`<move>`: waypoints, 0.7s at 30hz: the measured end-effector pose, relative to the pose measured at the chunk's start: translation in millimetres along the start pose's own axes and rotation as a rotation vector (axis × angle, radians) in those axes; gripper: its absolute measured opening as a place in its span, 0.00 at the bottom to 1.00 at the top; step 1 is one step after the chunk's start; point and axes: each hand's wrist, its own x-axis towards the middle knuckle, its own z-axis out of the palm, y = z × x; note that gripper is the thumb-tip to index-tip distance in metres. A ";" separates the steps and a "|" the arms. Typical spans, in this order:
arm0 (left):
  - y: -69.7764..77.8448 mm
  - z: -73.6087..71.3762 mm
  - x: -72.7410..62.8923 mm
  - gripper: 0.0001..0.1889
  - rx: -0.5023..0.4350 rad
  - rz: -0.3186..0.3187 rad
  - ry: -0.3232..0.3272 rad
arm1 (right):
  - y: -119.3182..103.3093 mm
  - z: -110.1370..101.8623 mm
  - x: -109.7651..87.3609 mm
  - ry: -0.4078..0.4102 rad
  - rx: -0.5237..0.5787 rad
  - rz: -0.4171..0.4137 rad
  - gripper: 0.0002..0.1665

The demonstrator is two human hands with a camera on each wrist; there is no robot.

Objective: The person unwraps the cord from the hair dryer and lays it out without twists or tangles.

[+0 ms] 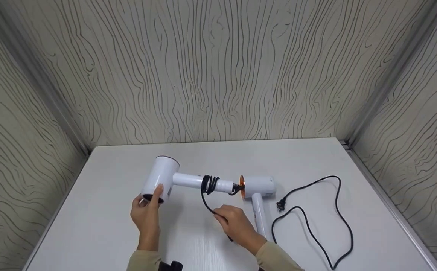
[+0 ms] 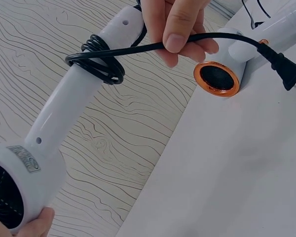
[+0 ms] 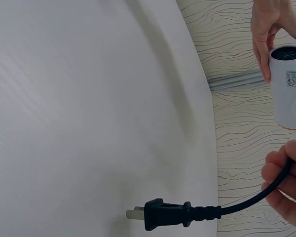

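My left hand (image 1: 145,218) grips a white hair dryer (image 1: 162,175) at the lower end of its barrel, thumb on the outside. The dryer is held above the table, its handle pointing right. Several turns of black cord (image 1: 210,184) wrap around the handle. Below the handle's end, my right hand (image 1: 237,224) pinches the cord between thumb and fingers. A short free length runs past the fingers to a two-pin plug (image 3: 165,214), which hangs over the table in the right wrist view.
A second white hair dryer (image 1: 261,186) with an orange-rimmed end lies on the white table (image 1: 101,180). Its black cord (image 1: 350,229) loops loosely at the right, with the plug (image 1: 280,204) near the dryer. Wood-patterned walls (image 1: 210,75) enclose the table's back and sides.
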 end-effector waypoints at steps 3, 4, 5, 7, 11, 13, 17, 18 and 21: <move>-0.7 -0.9 0.3 0.41 0.000 -0.001 0.008 | -2.4 -4.4 -1.3 0.043 -0.028 -0.083 0.05; -1.0 -1.2 0.3 0.41 0.003 -0.001 0.013 | -3.4 -6.1 -1.3 0.060 -0.037 -0.113 0.04; -1.4 -1.4 0.4 0.41 0.002 -0.001 0.015 | -4.2 -7.9 -1.3 0.079 -0.047 -0.143 0.04; -2.5 -2.0 0.4 0.42 0.009 -0.001 0.018 | -5.7 -11.6 -0.4 0.116 -0.068 -0.201 0.04; -5.6 -3.5 0.7 0.42 0.030 0.003 0.014 | -8.2 -19.2 2.1 0.168 -0.086 -0.285 0.06; -6.5 -4.5 1.0 0.43 0.041 0.000 0.013 | -9.4 -22.7 3.6 0.190 -0.098 -0.315 0.07; -6.7 -6.2 2.1 0.43 0.051 0.002 0.014 | -11.7 -29.5 6.3 0.232 -0.108 -0.347 0.08; -6.6 -6.6 2.2 0.43 0.054 0.003 0.014 | -12.2 -31.3 6.9 0.242 -0.112 -0.349 0.08; -6.1 -7.9 2.2 0.42 0.062 0.011 0.013 | -13.0 -36.5 8.3 0.271 -0.131 -0.346 0.10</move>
